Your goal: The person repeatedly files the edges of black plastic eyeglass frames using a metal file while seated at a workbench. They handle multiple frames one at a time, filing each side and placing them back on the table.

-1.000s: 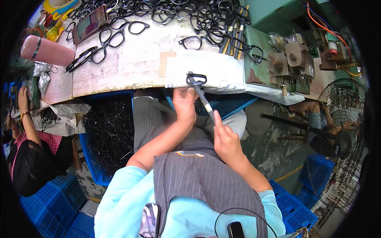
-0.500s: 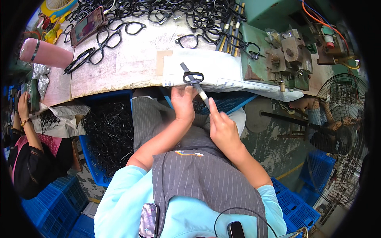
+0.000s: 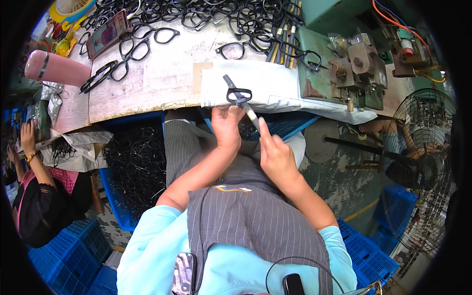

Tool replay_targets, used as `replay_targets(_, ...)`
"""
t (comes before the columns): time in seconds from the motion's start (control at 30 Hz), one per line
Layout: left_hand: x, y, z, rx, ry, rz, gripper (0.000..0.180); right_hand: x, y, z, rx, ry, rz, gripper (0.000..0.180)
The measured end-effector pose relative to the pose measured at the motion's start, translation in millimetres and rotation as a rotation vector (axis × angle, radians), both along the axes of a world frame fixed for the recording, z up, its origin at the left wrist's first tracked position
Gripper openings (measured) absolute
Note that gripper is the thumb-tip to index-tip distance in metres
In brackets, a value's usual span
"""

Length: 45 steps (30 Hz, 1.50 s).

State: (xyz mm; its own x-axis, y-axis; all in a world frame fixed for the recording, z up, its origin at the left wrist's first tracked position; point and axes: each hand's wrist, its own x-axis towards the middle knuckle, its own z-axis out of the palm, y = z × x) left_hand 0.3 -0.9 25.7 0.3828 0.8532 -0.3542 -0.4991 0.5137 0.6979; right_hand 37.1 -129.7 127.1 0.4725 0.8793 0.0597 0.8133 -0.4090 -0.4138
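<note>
At the near edge of the table, my left hand [image 3: 227,129] pinches a black eyeglass frame [image 3: 229,95], with one rim standing out beyond the fingertips. The rest of the frame is hidden by the hand. A long flat file [image 3: 251,114], dark with a white band, slants through that rim, its tip pointing up and left. My right hand [image 3: 278,156] is closed round its lower end, the index finger stretched along it. White sheeting [image 3: 275,86] lies on the table under the frame.
Many black eyeglass frames [image 3: 196,19] cover the table's far side, beside several sticks [image 3: 282,46]. A propped phone [image 3: 107,34] and pink bottle [image 3: 64,69] stand left; a green machine [image 3: 314,83] stands right. Below are a frame-filled blue crate [image 3: 114,196], a fan [image 3: 423,167] and another person's arm [image 3: 42,169].
The file has shifted slightly up and left through the rim, my right hand with it. My left hand and the frame stay nearly in place. The person at left has moved their hands a little.
</note>
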Motion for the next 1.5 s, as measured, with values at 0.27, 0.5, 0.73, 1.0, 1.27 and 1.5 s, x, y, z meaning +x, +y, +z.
replay_targets(0.27,2.7,-2.3,-3.5,0.042,-0.049,0.002,0.017,4.7,-6.7,-4.2,0.021,0.01,0.02,0.053)
replay_targets(0.5,1.3,0.0,-2.9,0.023,-0.01,-0.009,0.018,1.0,-9.8,5.3,0.123,0.141,0.054,0.053)
replay_targets(0.73,3.2,-3.4,-1.9,0.041,-0.073,0.025,0.018,4.3,-3.8,-3.6,0.047,0.124,-0.039,0.054)
replay_targets(1.0,5.0,-3.4,1.7,0.019,-0.042,0.023,0.018,1.0,-7.0,-7.2,0.102,0.166,-0.014,0.052)
replay_targets(1.27,3.3,-2.8,1.2,-0.004,-0.011,-0.005,0.017,0.7,5.5,9.4,0.044,0.202,-0.042,0.051)
replay_targets(1.5,4.8,-4.6,-5.9,0.008,-0.047,0.007,0.022,4.7,-6.5,-7.1,0.063,0.216,-0.05,0.054)
